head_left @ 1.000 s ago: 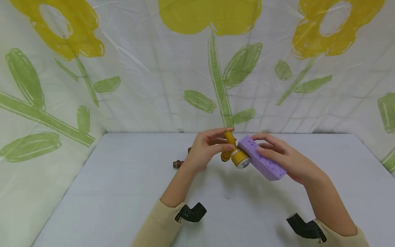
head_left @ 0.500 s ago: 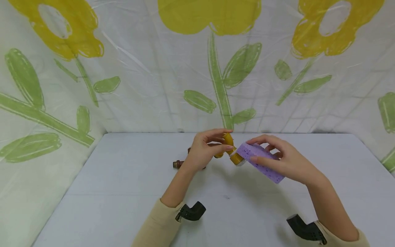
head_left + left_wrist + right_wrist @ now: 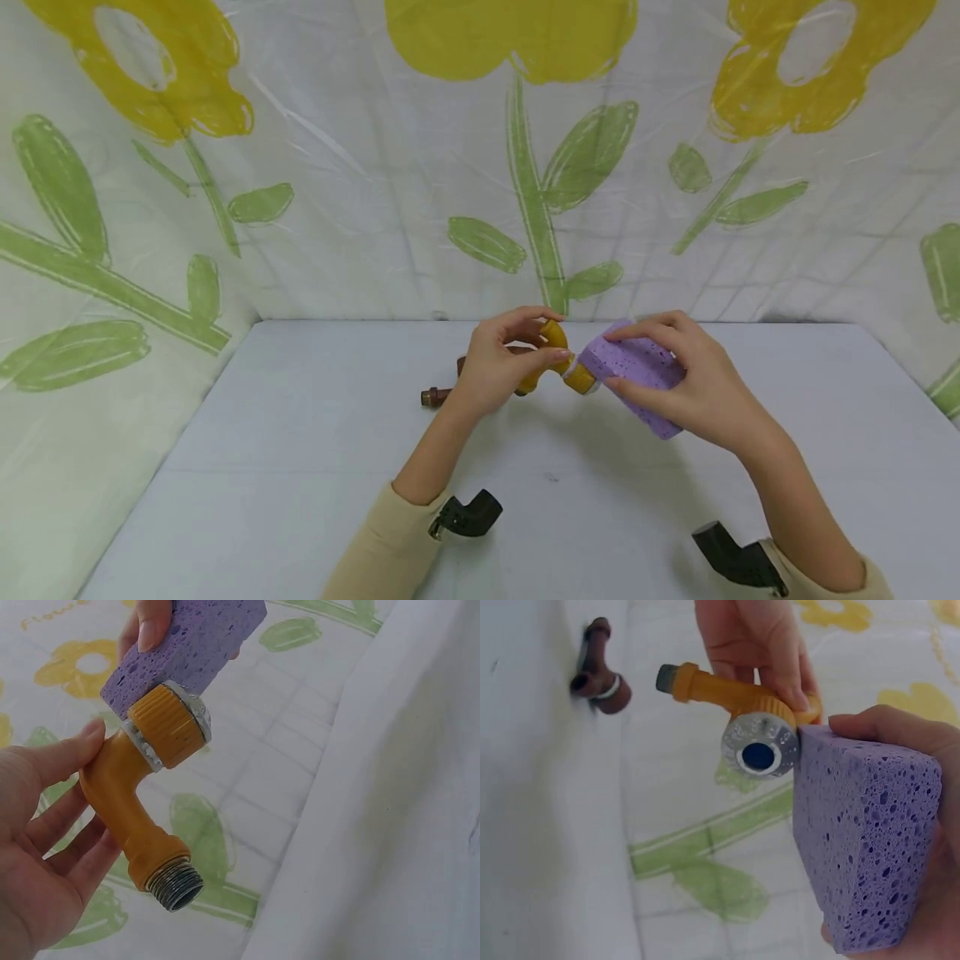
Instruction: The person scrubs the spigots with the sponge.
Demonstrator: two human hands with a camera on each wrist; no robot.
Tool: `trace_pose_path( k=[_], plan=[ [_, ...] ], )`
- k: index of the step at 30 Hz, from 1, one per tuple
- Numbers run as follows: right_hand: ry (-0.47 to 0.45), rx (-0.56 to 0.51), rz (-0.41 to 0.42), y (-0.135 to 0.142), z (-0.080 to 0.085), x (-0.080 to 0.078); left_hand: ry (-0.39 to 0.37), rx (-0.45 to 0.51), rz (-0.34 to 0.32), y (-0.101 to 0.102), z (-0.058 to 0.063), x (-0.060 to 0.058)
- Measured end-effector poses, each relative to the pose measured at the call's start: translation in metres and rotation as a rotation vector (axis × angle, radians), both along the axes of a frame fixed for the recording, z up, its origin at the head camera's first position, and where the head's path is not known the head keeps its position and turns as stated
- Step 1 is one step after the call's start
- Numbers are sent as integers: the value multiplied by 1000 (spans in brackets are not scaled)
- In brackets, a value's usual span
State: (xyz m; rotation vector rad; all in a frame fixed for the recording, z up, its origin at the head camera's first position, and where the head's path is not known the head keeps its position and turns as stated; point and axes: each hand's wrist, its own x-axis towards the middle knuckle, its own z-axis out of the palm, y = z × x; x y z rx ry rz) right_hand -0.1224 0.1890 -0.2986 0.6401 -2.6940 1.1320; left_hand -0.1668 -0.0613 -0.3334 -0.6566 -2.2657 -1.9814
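Note:
My left hand [image 3: 498, 367] grips a yellow plastic tap fitting [image 3: 555, 367] above the table, fingers and thumb curled round its bent body [image 3: 124, 806]. Its threaded metal end [image 3: 174, 883] points down and its knurled yellow collar [image 3: 169, 724] sits at the top. My right hand [image 3: 678, 383] holds a purple sponge block [image 3: 633, 375], pinched between thumb and fingers, and the sponge [image 3: 866, 847] presses against the side of the collar [image 3: 761, 746]. In the right wrist view the collar's round metal face with a blue centre shows.
A brown tap fitting [image 3: 438, 393] lies on the white table [image 3: 300, 467] just left of my left hand, also in the right wrist view [image 3: 600, 675]. A floral plastic sheet [image 3: 480, 167] hangs behind and at both sides. Black wrist camera mounts [image 3: 465, 517] sit at my sleeves.
The right hand has turned and lifted the sponge, bringing its end against the yellow fitting's collar. The left hand tilted the fitting slightly and stayed in place.

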Motion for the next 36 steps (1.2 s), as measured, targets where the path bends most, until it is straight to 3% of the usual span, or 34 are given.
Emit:
trace_pose_path(
  k=[10, 15, 20, 28, 36],
  plan=[
    [137, 36, 23, -3, 3, 4, -114, 6, 48, 4, 5, 4],
    [162, 31, 1, -3, 4, 5, -140, 26, 76, 6, 6, 6],
    [145, 35, 35, -2, 4, 6, -173, 40, 110, 8, 7, 7],
    [228, 61, 0, -4, 4, 6, -199, 41, 127, 10, 9, 9],
    [240, 84, 15, -4, 6, 8, -337, 131, 166, 10, 10, 7]
  ],
)
